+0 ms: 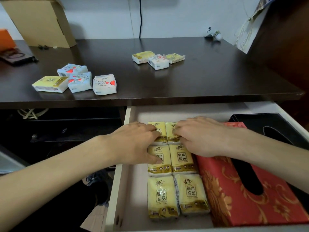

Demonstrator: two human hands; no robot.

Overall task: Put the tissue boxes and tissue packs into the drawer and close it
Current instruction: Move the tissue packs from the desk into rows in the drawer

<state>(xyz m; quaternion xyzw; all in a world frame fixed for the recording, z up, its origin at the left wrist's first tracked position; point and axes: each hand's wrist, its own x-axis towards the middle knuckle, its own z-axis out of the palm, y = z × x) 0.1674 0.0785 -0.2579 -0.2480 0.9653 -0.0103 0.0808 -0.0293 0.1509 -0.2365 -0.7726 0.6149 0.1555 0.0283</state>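
The white drawer point(117, 181) stands pulled out under the dark desk point(209, 77). Inside lie yellow tissue packs point(161, 196) in two columns, a red patterned tissue box point(234, 203) to their right, and a black tissue box point(267, 124) at the back right. My left hand point(135, 141) has its fingers on the back-left yellow pack point(158, 127) and its thumb on the pack in front. My right hand point(200, 136) curls over the back-right yellow pack point(171, 129). On the desk lie several packs at the left point(80, 81) and three near the middle point(158, 61).
A cardboard box point(41, 22) leans at the desk's back left, beside an orange object point(5, 39) and a dark pouch point(16, 57). A small figurine point(217, 35) and a paper bag point(247, 30) sit at the back right. A black cable point(140, 17) hangs down the wall.
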